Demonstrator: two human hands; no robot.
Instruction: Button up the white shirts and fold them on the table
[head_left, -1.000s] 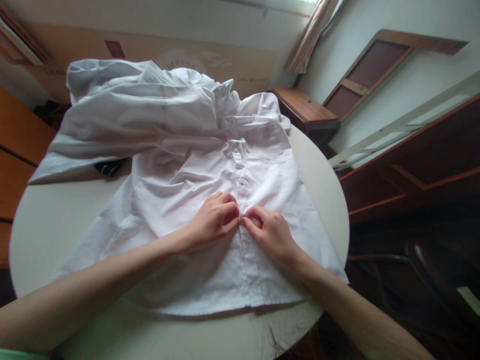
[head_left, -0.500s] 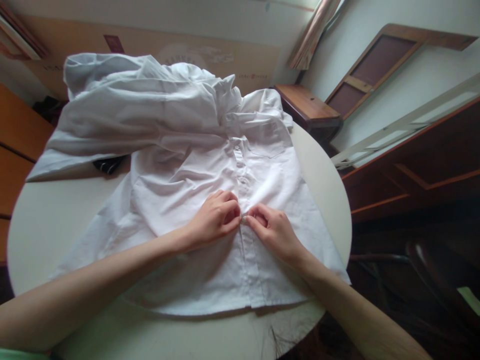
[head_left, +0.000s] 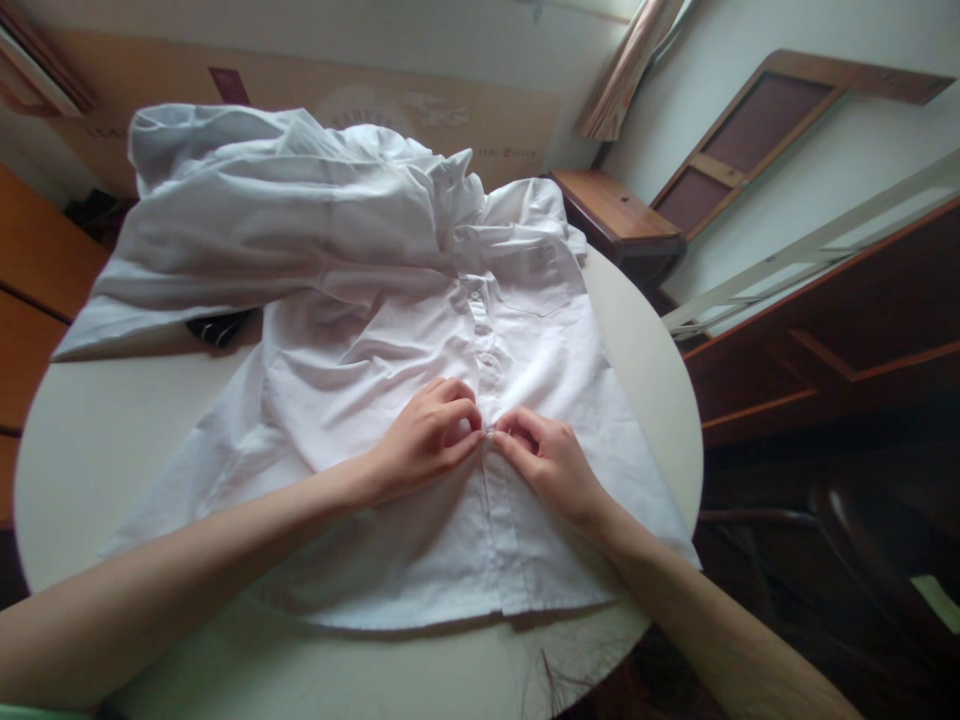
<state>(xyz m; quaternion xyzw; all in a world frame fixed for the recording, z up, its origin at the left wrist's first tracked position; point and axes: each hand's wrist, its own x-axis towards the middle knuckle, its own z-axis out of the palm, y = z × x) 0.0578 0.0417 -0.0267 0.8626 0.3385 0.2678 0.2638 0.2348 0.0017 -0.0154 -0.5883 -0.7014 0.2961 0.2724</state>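
Note:
A white button-up shirt [head_left: 375,390] lies spread front side up, its hem toward me and its sleeves and upper part bunched at the far side. My left hand [head_left: 435,432] pinches the left side of the front placket between thumb and forefinger. Facing it, my right hand [head_left: 551,460] is pinched on the placket's other edge. A small pale button [head_left: 490,435] shows between the fingertips. Farther up the placket, another button [head_left: 476,296] is visible near the chest pocket [head_left: 544,295]. Whether the pinched button sits in its hole, I cannot tell.
Beneath the shirt is a round white table [head_left: 97,460]. A dark striped cloth item [head_left: 217,328] peeks out under the sleeve. A wooden cabinet [head_left: 619,215] stands behind at the right, and a dark chair [head_left: 862,560] is at the lower right.
Both hands stay pinched at the same spot on the placket, with only a slight shift of the fingertips. The shirt lies as before.

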